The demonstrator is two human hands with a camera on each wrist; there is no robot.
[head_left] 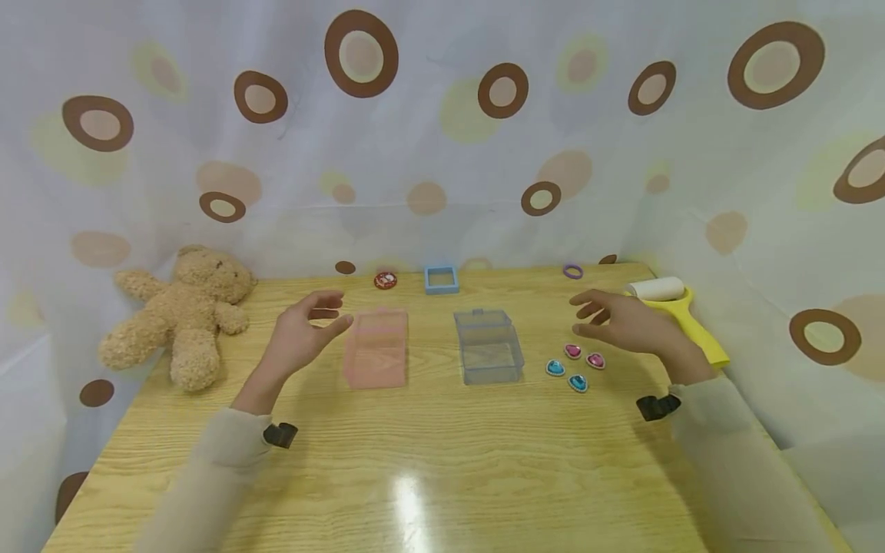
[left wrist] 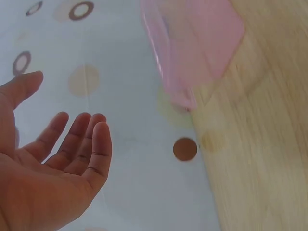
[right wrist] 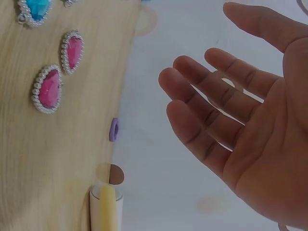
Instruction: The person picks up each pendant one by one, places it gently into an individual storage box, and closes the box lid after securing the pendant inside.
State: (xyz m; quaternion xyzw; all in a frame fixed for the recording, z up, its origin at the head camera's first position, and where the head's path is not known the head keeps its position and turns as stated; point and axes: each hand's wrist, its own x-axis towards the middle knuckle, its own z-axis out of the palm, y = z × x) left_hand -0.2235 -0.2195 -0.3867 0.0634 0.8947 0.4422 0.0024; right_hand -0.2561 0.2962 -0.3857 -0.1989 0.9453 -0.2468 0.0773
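Note:
My left hand [head_left: 309, 332] hovers over the table beside a pink see-through box [head_left: 376, 361], fingers relaxed and holding nothing. Right of that box stands a bluish-grey see-through box [head_left: 489, 355] with its lid folded back. My right hand [head_left: 625, 321] is above the table on the right, also holding nothing, its fingers loosely bent in the right wrist view. Closest to it lie two pink gem charms [right wrist: 48, 90] with beaded silver rims. Two blue gem charms [head_left: 578, 382] lie just in front of the pink ones.
A teddy bear [head_left: 190, 315] sits at the left edge. Along the back are a red round badge [head_left: 385, 280], a light blue square frame [head_left: 441, 280] and a purple ring [head_left: 572, 271]. A yellow-handled lint roller [head_left: 691, 322] lies at the right edge. Patterned curtain [head_left: 442, 153] hangs behind.

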